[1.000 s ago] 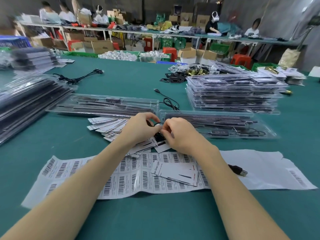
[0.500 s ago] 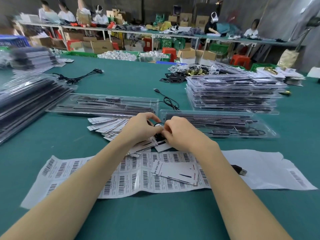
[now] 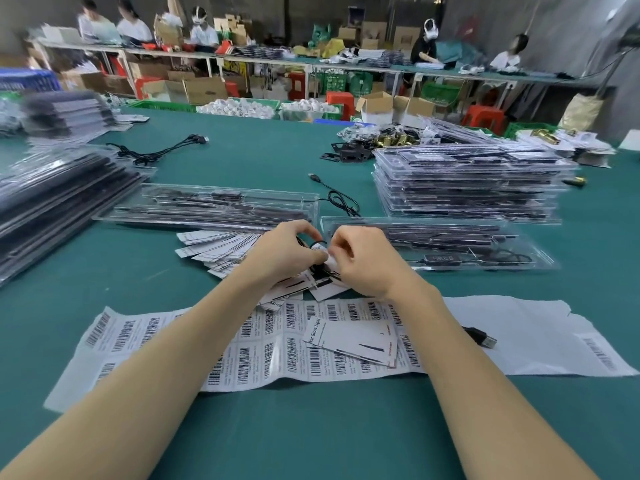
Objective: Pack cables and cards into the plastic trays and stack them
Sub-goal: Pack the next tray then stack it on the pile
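Green felt table (image 3: 242,161) is carrying clear plastic trays (image 3: 214,206); above fanned cards (image 3: 221,247), left hand (image 3: 284,251) and right hand (image 3: 367,261) are pinching a black coiled cable (image 3: 317,244) together.

Two hands, the left hand (image 3: 284,252) and the right hand (image 3: 363,261), meet mid-table. Two single trays (image 3: 211,206) (image 3: 433,242) lie flat, three tray stacks (image 3: 467,181) (image 3: 52,199) (image 3: 65,116) stand around them. One barcode sheet (image 3: 156,337), one lone card (image 3: 353,336) on it, and a fanned pile of cards (image 3: 221,245), too overlapped to count.
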